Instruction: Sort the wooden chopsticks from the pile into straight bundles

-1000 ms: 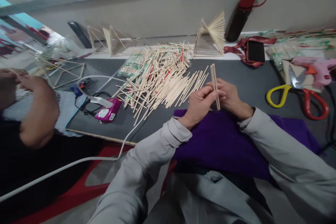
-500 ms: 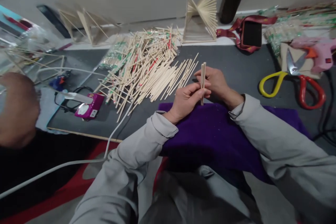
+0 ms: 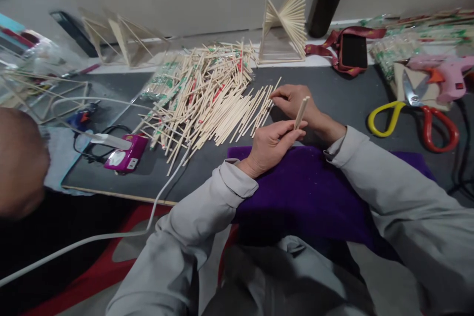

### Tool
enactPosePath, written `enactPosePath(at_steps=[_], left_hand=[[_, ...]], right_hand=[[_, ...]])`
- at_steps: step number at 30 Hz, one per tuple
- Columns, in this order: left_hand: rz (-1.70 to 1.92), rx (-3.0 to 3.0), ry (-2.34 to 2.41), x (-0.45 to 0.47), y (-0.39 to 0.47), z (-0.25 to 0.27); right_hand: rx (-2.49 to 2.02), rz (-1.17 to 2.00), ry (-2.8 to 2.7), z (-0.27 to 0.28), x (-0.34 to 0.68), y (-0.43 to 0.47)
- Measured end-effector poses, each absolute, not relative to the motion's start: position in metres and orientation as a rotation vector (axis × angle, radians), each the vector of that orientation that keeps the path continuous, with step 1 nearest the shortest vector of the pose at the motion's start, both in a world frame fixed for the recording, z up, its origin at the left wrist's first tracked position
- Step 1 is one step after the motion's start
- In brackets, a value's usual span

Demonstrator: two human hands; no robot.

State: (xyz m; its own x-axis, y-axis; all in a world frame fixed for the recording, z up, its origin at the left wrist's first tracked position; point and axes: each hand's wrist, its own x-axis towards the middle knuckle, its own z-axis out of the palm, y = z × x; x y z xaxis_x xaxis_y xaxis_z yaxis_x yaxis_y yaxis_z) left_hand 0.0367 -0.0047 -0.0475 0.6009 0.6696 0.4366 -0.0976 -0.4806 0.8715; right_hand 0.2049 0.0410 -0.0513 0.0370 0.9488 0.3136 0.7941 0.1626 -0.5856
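My left hand (image 3: 272, 145) is closed round a small bundle of thin wooden sticks (image 3: 302, 112), whose upper ends stick up past the thumb and fingers. Beyond it, my right hand (image 3: 296, 103) reaches left with bent fingers a little apart. Its fingertips are at the right end of a row of loose sticks (image 3: 235, 116) on the dark table (image 3: 333, 103); I see nothing held in it. Behind the row lies a heap of more sticks (image 3: 207, 71), some with red and green wrapping. Purple cloth (image 3: 296, 182) lies under my forearms.
Scissors (image 3: 413, 98) and a pink glue gun (image 3: 450, 76) lie at right. A twisted stick model (image 3: 283, 24), a lanyard (image 3: 335, 47) and a dark bottle (image 3: 329, 0) stand behind. A magenta power adapter (image 3: 128, 153), white cable (image 3: 163, 185) and another person's blurred hand (image 3: 22, 163) are left.
My right hand has left the bundle and moved slightly left to the row of sticks. My left hand keeps the bundle, which now tilts and sits slightly further right.
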Motion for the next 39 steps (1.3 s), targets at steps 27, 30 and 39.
enactPosePath(at_steps=[27, 30, 39], left_hand=[[0.95, 1.731, 0.485, 0.034, -0.004, -0.044], [0.953, 1.488, 0.569, 0.034, 0.004, -0.044], [1.08, 1.213, 0.821, 0.026, 0.056, -0.052]], right_hand=[[-1.527, 0.296, -1.895, -0.057, 0.216, 0.064], [-1.446, 0.625, -1.532, -0.051, 0.213, 0.056], [-1.348, 0.991, -1.144, -0.039, 0.2, 0.033]])
